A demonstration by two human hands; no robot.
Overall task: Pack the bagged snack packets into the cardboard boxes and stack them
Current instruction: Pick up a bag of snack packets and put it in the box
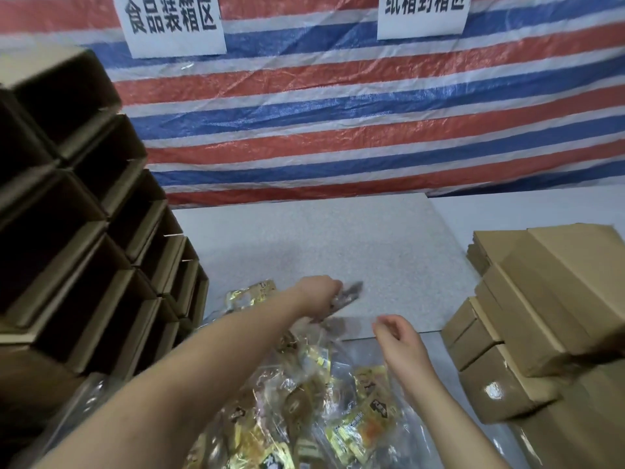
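Observation:
A heap of yellow and brown snack packets (304, 411) in clear plastic bags lies at the near edge of the grey table (338, 245). My left hand (319, 292) reaches forward over the heap and grips a blurred dark packet (348, 292) just above the table. My right hand (395, 336) hovers to the right of it with fingers loosely curled and pinches the thin edge of a clear plastic bag (358, 323). Open empty cardboard boxes (101, 231) stand stacked on the left. Closed cardboard boxes (527, 316) are piled on the right.
A red, white and blue striped tarp (338, 113) hangs behind the table with two white paper signs (172, 25) on it. One more yellow packet (250, 294) lies by the foot of the left box stack.

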